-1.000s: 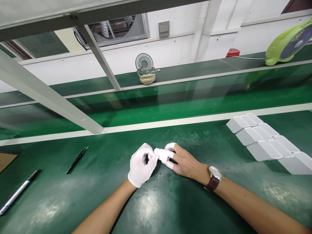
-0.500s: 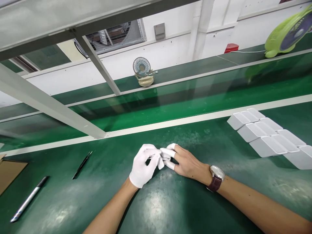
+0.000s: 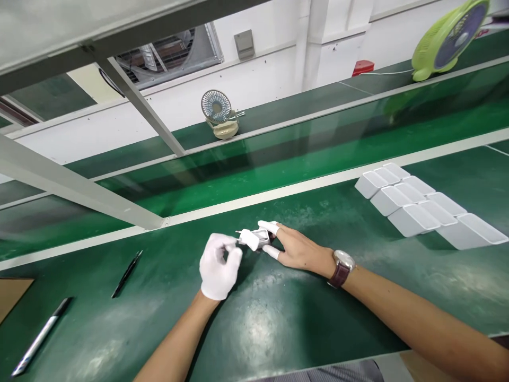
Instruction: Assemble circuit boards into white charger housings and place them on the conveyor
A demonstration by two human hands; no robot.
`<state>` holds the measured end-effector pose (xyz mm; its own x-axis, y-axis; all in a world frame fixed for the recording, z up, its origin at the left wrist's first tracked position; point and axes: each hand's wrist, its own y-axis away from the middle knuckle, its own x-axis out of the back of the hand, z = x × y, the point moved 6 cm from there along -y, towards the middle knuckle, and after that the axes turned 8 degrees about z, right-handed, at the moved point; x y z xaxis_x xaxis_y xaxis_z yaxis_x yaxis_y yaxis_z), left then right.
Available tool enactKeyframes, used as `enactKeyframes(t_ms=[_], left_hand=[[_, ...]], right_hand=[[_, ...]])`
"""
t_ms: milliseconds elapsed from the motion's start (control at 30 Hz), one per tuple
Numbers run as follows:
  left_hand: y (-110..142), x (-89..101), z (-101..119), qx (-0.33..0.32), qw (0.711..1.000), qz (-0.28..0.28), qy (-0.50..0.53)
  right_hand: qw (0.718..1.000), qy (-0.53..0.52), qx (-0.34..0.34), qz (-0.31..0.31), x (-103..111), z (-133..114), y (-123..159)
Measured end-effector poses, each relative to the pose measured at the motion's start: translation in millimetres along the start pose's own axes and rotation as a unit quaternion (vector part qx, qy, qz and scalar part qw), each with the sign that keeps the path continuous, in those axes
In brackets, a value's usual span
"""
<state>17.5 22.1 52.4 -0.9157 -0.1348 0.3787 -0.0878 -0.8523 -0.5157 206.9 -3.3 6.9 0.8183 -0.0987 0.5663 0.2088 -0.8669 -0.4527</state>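
A small white plug-adapter housing point(image 3: 261, 239), its near end showing an open cavity, sits just over the green bench. A white flap-like part point(image 3: 249, 240) juts from its left side, with thin metal pins beyond. My right hand point(image 3: 300, 249), in white finger cots and wearing a watch, grips the housing between thumb and fingers from the right. Just left of the pins is my left hand point(image 3: 218, 265) in a white glove, fingers curled into a pinch. Whatever its fingertips hold, if anything, is too small to make out.
White box-like housings point(image 3: 413, 199) stand in rows at the right. Black tweezers point(image 3: 127, 275), a silver pen-like tool point(image 3: 42, 337) and cardboard point(image 3: 14, 294) lie left. A metal post point(image 3: 99, 193) rises from the bench. Beyond are a small fan point(image 3: 218, 114) and a green fan point(image 3: 447, 42).
My left hand has drawn back left from the housing, leaving the white flap and pins in plain sight. My right hand keeps its grip. The whole view has shifted slightly.
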Motion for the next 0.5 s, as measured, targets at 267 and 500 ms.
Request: enactKeyframes(t_ms=[267,500], left_hand=[[52.6,-43.6,43.1,-0.34,0.862,-0.362,-0.098],[57.2,-51.3,35.8,-0.341,0.844,-0.394,-0.128]], right_hand=[[0.992,-0.109,-0.068,-0.005,8.6,22.7,-1.0],[0.995,-0.096,-0.038,0.008,7.4,21.7,-1.0]])
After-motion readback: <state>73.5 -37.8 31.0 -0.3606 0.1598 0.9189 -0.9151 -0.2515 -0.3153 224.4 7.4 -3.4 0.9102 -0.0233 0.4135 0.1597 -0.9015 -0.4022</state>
